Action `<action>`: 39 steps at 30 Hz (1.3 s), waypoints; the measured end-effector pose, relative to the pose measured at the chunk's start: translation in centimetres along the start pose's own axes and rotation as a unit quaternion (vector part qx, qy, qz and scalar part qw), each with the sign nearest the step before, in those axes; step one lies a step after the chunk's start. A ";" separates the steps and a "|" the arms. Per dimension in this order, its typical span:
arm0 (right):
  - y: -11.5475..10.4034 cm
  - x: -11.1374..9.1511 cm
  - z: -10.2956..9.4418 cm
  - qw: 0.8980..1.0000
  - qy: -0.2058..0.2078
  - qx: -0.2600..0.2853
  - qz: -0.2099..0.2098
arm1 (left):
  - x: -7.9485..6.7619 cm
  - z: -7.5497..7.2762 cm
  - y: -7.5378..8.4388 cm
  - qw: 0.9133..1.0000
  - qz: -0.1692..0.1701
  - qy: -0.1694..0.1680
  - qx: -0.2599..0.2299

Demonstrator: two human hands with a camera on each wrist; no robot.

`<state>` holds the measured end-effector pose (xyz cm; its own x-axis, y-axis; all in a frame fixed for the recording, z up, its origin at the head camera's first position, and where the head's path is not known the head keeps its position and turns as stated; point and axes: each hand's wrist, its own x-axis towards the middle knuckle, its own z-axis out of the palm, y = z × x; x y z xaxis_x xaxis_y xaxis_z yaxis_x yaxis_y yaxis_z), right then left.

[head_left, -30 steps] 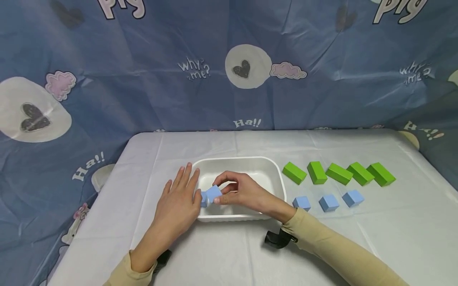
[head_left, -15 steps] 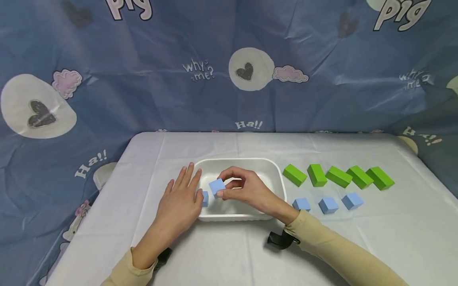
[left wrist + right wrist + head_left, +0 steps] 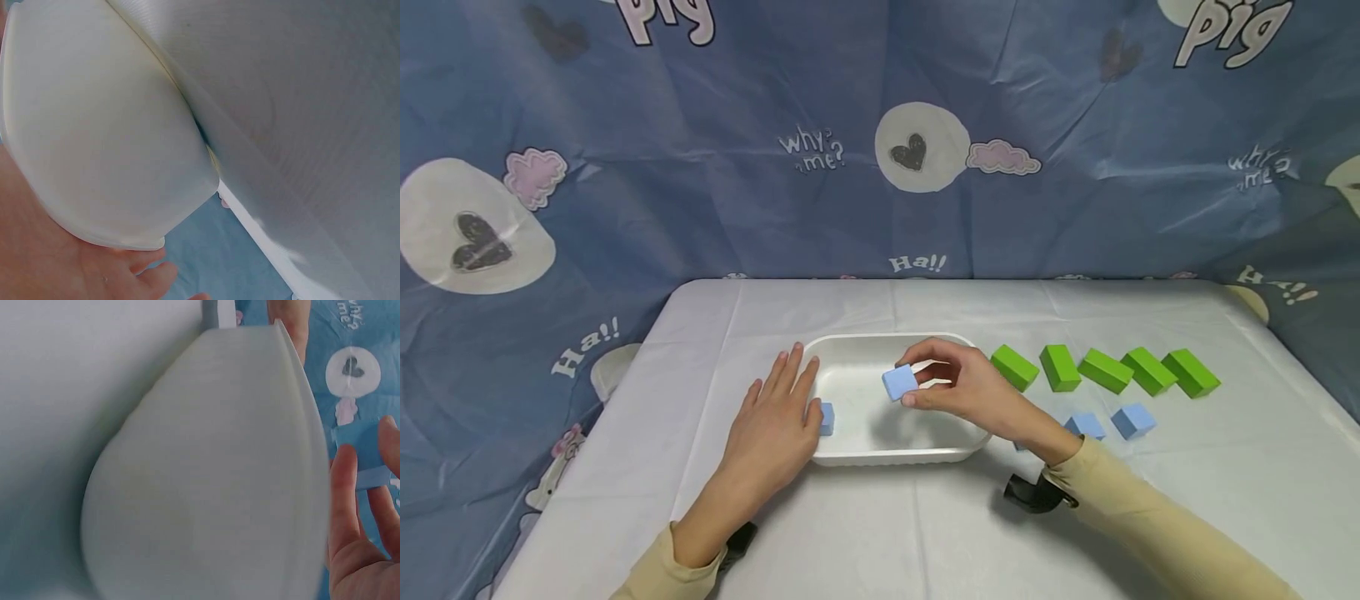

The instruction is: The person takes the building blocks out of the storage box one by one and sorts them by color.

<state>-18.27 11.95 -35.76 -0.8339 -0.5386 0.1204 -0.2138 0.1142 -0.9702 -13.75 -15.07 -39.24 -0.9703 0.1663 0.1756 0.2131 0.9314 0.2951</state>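
Note:
A white rectangular tray (image 3: 887, 457) stands on the table. My left hand (image 3: 775, 412) lies over its left rim with the fingers straight and spread. Beside that thumb, inside the tray at the left end, sits a blue cube (image 3: 827, 419), partly covered by the hand. Above the middle of the tray, my right hand (image 3: 973, 387) pinches another blue cube (image 3: 899, 382) between thumb and fingers; its shadow falls on the tray floor. The right wrist view also has this held cube (image 3: 359, 450), past the tray's outer wall (image 3: 200, 462).
Several green blocks (image 3: 1061, 368) form a row to the right of the tray. Nearer the front are blue cubes (image 3: 1133, 422), one mostly hidden behind the right wrist. A blue printed cloth (image 3: 737, 208) hangs behind the white-covered table (image 3: 850, 533).
My right hand has lifted its blue cube away from the cube at the tray's left end and carried it to the right. The left hand has stayed at the rim.

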 end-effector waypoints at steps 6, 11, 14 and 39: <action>-0.2 -1.3 -2.2 1.000 0.019 -0.001 0.022 | -0.1 0.1 -0.1 1.000 -0.004 -0.004 -0.009; -0.3 -2.7 -4.2 0.998 0.050 -0.029 0.022 | -0.3 0.1 0.0 1.000 -0.003 -0.010 -0.006; -0.3 -3.7 -5.5 0.995 0.071 -0.063 0.013 | -0.3 0.0 0.1 1.000 0.002 -0.009 0.007; 0.6 -11.3 -14.7 0.954 0.174 -0.245 -0.013 | -0.2 -0.2 0.2 1.000 -0.004 -0.019 -0.007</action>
<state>-16.46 30.33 -34.60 -0.9250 -0.2476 0.2881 -0.3781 0.5274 -0.7608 -13.50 -14.96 -39.00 -0.9755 0.1714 0.1376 0.2067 0.9282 0.3093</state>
